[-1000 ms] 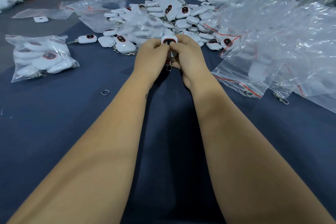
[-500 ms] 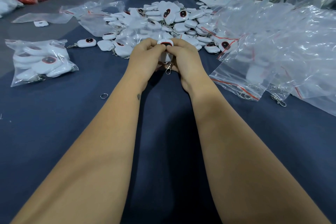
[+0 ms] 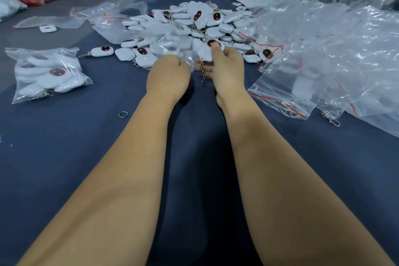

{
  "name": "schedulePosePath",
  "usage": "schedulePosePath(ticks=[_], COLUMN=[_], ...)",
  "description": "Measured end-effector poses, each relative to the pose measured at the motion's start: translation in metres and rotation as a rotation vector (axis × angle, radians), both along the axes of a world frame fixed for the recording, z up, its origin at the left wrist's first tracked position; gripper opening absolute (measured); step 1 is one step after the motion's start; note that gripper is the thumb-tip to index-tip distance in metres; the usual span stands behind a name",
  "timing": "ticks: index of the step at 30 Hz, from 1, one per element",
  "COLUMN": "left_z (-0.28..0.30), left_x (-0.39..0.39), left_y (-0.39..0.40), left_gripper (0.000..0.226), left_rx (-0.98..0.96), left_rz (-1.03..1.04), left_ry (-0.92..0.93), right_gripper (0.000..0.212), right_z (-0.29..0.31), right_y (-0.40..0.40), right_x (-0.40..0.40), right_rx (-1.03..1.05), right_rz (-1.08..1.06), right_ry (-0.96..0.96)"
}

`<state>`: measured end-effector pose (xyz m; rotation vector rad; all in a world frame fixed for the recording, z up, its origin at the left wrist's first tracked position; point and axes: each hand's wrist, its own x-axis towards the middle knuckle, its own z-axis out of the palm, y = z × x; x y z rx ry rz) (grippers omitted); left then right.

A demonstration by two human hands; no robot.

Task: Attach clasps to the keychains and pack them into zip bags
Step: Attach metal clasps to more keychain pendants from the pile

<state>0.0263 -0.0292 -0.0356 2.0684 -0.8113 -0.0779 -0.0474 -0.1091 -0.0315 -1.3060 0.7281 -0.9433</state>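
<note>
White plastic fills our right hand (image 3: 226, 69): we grip a rounded white keychain with a dark red-rimmed oval face (image 3: 208, 49), thumb pressed on its upper end, fingers curled beneath it. A short metal chain with a clasp (image 3: 202, 72) hangs from the keychain's lower end, dangling between our two hands above the dark blue cloth table (image 3: 64, 147).

Our left hand (image 3: 168, 75) sits just left of the chain, fingers curled in; it seems to pinch the edge of a clear zip bag (image 3: 172, 49) that rises ahead of its knuckles, though the hold itself is hidden from us.

Beyond both hands lies a heap of loose white keychains (image 3: 194, 21). Right of our right hand spreads a pile of empty clear zip bags with red seal lines (image 3: 323, 49), a loose metal clasp (image 3: 330, 117) at its near edge. Well left of our left hand rests a filled clear bag of keychains (image 3: 45, 73), and near our left forearm a small metal split ring (image 3: 123, 114) lies on the cloth.
</note>
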Motion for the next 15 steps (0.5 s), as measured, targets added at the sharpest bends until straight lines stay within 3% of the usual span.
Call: schedulePosePath(ticks=[3,8,12,15], left_z=[-0.001,0.001,0.003,0.004], left_x=[0.001,-0.004,-0.012,-0.012], left_y=[0.003,0.000,-0.001,0.000], left_gripper=[0.026,0.050,0.045,0.048], left_rx=[0.056,0.004,-0.154,-0.247], left_rz=[0.025,-0.021,-0.052,0.002], left_ry=[-0.169,-0.107,0.042,0.180], right_gripper=[0.019,0.015,0.012,0.003], right_z=[0.003,0.009,0.008,0.003], right_y=[-0.007,-0.003,0.001,0.002], right_x=[-0.004,-0.007,-0.005,-0.001], right_rx=[0.058,0.292,0.233,0.002], right_rz=[-0.036,0.167,0.221,0.093], right_ry=[-0.089,-0.418,-0.305,-0.118])
